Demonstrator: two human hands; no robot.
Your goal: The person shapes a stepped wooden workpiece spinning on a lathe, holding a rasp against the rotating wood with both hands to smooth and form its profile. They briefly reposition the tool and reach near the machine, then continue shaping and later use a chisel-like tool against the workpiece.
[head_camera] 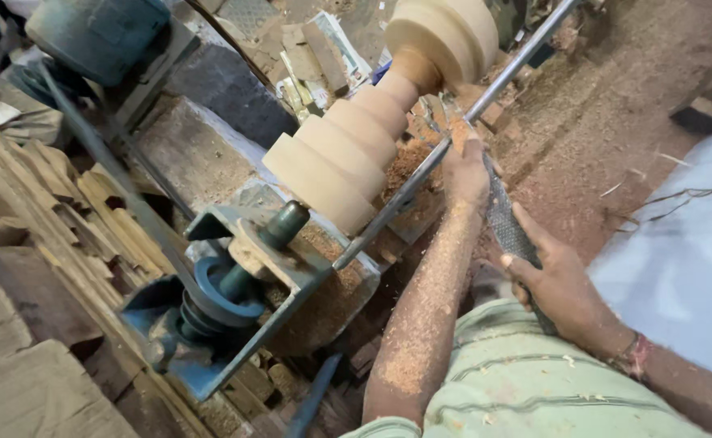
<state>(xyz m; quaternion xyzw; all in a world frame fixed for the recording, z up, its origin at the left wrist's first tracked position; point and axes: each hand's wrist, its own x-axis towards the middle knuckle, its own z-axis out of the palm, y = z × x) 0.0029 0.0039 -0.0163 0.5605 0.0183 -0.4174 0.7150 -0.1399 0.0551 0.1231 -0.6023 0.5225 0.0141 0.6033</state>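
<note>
Wooden workpiece (372,134), pale and turned into stepped rings, sat on the lathe in the middle of the scene, running from the blue-green headstock bracket (242,284) at near left up to a wide disc-shaped end at far centre. Just to its right a long steel tool rest bar (453,134) ran alongside it, close but apart from the wood. On that bar lay the left hand (463,174), fingers curled down over a dark, rough-surfaced turning tool (508,231) and pressing it to the bar, its forearm dusted with sawdust. Nearer and to the right, the right hand (563,292) was wrapped tight around the tool's handle end, thumb laid along the shaft. Whether the tool's tip met the wood could not be told. Sawdust (583,138) covered the ground at far right, and rough wooden planks (56,235) were stacked at left
</note>
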